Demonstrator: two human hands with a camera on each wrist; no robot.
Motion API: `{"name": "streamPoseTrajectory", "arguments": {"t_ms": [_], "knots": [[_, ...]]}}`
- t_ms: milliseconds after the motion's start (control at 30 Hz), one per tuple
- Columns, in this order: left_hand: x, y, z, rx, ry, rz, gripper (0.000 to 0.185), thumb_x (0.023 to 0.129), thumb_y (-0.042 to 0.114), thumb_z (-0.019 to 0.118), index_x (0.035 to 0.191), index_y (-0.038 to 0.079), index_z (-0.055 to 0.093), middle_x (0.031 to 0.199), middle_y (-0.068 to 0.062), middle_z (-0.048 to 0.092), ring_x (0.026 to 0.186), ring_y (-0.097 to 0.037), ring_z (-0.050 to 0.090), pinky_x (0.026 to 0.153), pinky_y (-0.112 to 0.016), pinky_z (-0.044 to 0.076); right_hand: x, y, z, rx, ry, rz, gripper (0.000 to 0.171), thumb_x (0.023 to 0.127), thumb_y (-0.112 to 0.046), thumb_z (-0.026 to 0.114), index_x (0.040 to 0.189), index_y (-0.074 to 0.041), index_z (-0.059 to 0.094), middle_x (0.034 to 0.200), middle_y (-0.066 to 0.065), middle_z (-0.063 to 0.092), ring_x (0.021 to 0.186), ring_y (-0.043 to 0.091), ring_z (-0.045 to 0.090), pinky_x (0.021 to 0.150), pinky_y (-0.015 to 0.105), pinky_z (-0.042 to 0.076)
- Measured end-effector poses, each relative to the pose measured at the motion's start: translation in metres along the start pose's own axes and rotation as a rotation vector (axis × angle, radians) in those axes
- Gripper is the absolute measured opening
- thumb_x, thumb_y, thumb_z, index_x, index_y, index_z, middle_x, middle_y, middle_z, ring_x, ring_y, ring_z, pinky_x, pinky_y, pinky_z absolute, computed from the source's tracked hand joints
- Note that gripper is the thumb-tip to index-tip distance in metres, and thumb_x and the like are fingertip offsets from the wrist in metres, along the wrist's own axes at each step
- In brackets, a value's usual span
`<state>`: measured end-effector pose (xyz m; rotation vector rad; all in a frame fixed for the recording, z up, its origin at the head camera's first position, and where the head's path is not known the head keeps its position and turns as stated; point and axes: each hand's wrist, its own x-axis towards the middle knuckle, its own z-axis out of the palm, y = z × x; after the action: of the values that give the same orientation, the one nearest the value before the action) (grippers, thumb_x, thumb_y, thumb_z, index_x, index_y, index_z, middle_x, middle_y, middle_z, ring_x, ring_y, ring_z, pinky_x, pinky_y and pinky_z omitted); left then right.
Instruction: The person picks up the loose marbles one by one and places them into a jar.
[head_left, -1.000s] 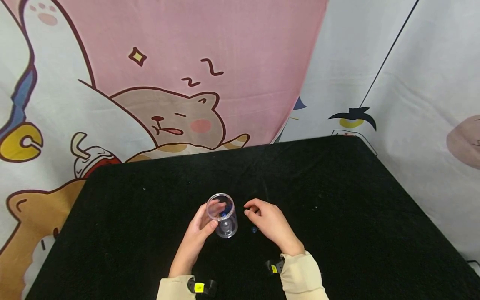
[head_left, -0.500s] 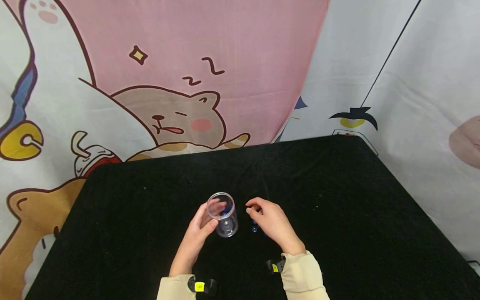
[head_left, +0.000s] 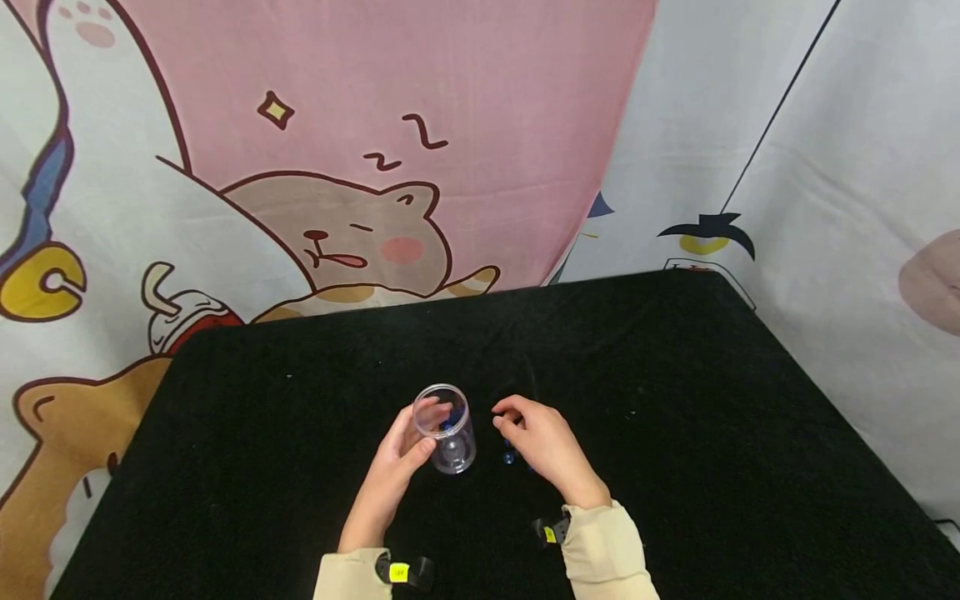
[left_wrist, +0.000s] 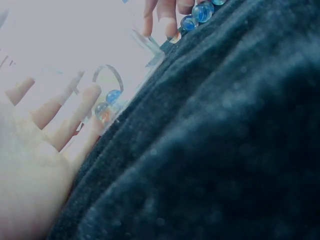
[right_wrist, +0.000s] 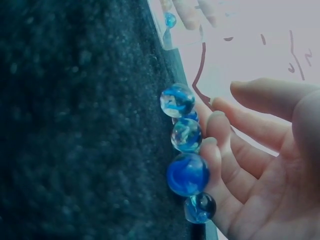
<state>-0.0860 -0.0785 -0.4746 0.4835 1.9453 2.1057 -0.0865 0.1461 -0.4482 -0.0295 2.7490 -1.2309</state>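
Glossy glass marbles, fuzzy cloth

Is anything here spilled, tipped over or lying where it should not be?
Nothing is spilled. The clear plastic jar stands upright in the left hand, a few marbles inside. Several blue glass marbles lie loose on the black cloth under the right hand.

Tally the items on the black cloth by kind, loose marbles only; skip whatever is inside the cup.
Clear plastic cup: 1, held by the left hand.
Loose blue glass marbles: 5 visible in the right wrist view, one partly hidden, beside the right hand.
Total: 6 things.
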Motion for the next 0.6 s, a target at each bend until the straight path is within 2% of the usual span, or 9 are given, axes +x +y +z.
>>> {"name": "streamPoseTrajectory", "arguments": {"t_ms": [367,600], "knots": [[-0.0001,-0.0012,-0.0008,0.004,-0.004,0.011,0.045,0.091,0.018,0.048,0.134,0.015,0.035,0.132,-0.008,0.045,0.124,-0.023,0.037,0.098,-0.054,0.026,0.0023,0.0023,0.0029,-0.011,0.046,0.006,0.015,0.087,-0.028,0.056,0.099,-0.022,0.062,0.079,-0.010,0.056,0.059,0.010,0.050,0.053,0.028,0.042],[0.0004,-0.0004,-0.0010,-0.011,-0.007,0.014,0.045,0.092,0.014,0.047,0.134,0.013,0.034,0.132,-0.008,0.044,0.124,-0.024,0.037,0.098,-0.052,0.027,0.0030,0.0022,0.0030,-0.007,0.048,0.013,0.014,0.087,-0.028,0.055,0.098,-0.023,0.061,0.078,-0.010,0.056,0.059,0.010,0.050,0.052,0.028,0.042]]}}
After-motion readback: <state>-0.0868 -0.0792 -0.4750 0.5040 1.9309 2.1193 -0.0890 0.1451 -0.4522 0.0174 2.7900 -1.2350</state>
